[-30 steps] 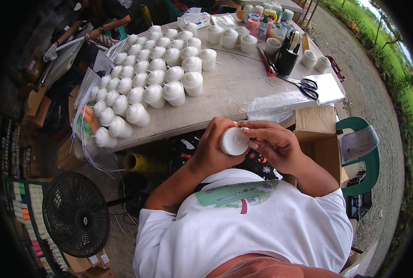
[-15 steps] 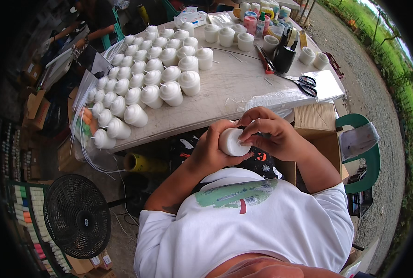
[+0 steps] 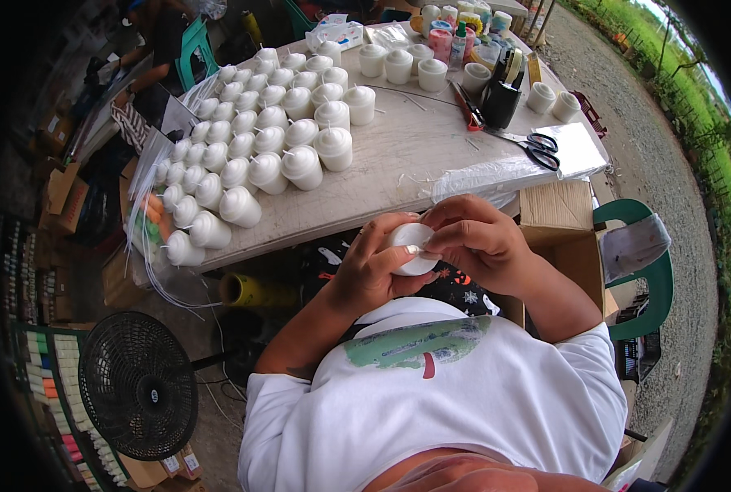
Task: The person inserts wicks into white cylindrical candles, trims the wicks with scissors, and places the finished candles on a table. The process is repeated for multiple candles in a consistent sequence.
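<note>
A short white candle (image 3: 402,237) is held over my lap, its round flat face turned up toward me. My left hand (image 3: 371,261) wraps round its side, with the thumb pressed on the face. At the face's right part, my right hand (image 3: 482,246) has its fingertips pinched together. Whatever lies between those fingertips is hidden. Beyond my hands, rows of white candles (image 3: 333,148) with domed tops and upright wicks stand on the table (image 3: 390,184).
Scissors (image 3: 537,150) and a black tape dispenser (image 3: 503,102) lie toward the table's right, with more white candles (image 3: 432,75) behind. An open cardboard box (image 3: 557,205) stands right of my lap. A black fan (image 3: 140,385) is at lower left. Another person (image 3: 156,49) sits at far left.
My left thumb has come over onto the candle's face, near my right fingertips. The right hand has shifted slightly downward. The far-left person has moved a little.
</note>
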{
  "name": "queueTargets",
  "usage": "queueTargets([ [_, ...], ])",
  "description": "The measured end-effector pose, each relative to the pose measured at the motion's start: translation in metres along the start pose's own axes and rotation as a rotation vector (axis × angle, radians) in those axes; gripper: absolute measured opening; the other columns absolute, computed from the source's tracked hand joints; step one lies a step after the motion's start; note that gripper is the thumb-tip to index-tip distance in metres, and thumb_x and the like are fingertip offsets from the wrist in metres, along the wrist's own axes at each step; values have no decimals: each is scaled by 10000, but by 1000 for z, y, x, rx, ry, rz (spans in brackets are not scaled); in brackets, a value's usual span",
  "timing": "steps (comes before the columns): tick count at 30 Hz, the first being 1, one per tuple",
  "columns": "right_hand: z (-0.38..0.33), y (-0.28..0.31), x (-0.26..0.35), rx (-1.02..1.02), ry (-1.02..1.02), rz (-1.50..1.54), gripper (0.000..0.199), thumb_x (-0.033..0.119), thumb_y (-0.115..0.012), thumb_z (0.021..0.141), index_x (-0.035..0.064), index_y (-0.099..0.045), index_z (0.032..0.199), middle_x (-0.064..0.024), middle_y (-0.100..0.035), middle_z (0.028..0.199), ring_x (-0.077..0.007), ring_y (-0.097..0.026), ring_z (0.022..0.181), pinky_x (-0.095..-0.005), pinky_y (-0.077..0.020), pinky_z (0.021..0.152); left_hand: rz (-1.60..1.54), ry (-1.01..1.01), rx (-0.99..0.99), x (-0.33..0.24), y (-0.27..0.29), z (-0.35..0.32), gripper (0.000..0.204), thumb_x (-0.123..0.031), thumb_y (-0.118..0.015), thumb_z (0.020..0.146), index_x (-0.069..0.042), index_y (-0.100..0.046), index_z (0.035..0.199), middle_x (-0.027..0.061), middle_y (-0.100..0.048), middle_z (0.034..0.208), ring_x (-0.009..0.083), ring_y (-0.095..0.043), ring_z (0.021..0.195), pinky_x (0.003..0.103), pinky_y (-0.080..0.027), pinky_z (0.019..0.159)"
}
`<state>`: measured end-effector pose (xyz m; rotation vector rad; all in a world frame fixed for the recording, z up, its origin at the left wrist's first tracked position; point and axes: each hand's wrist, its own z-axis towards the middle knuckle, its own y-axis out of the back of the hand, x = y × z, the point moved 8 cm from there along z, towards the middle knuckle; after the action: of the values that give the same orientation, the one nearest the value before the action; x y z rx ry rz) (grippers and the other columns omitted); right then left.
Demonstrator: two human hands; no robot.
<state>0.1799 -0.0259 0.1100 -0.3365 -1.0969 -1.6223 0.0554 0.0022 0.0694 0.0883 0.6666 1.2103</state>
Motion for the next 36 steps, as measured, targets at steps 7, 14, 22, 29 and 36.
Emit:
queueTargets([
  [7, -4, -8, -24, -83, -269, 611, 102, -44, -651, 844, -5, -617, 932, -92, -560, 1074, -157, -585, 965, -272, -486, 820, 41, -29, -26, -5, 4, 0, 546, -177, -788, 777, -110, -380, 1132, 261, -494, 1180, 351, -602, 1018, 418, -530, 823],
  [14, -1, -12, -25, -61, -275, 603, 71, -35, -632, 865, -1, -600, 919, -77, -535, 1072, -129, -566, 963, -261, -478, 830, 53, -27, -13, -5, 3, 0, 540, -136, -801, 753, -94, -398, 1110, 259, -492, 1185, 346, -603, 1019, 409, -537, 819],
  [22, -5, -23, -37, -57, -458, 913, 111, -26, -618, 887, 26, -547, 954, -54, -533, 1095, -119, -562, 988, -262, -471, 868, 61, -2, -31, -4, 4, 0, 590, -95, -821, 720, -108, -381, 1113, 264, -493, 1184, 347, -602, 1020, 406, -539, 815],
  [29, -8, -25, -40, -55, -484, 967, 113, -35, -609, 889, 30, -555, 965, -52, -533, 1110, -122, -564, 1011, -263, -478, 879, 85, -10, -37, -4, 3, -2, 598, -86, -820, 718, -112, -378, 1119, 267, -490, 1184, 345, -600, 1025, 401, -540, 814],
  [36, -12, -31, -46, -57, -611, 1079, 189, -39, -601, 883, 46, -554, 1044, -27, -551, 1091, -119, -550, 1047, -257, -472, 895, 77, -5, -49, -3, 2, -2, 561, -64, -805, 730, -95, -390, 1107, 261, -481, 1190, 341, -599, 1031, 400, -547, 818],
])
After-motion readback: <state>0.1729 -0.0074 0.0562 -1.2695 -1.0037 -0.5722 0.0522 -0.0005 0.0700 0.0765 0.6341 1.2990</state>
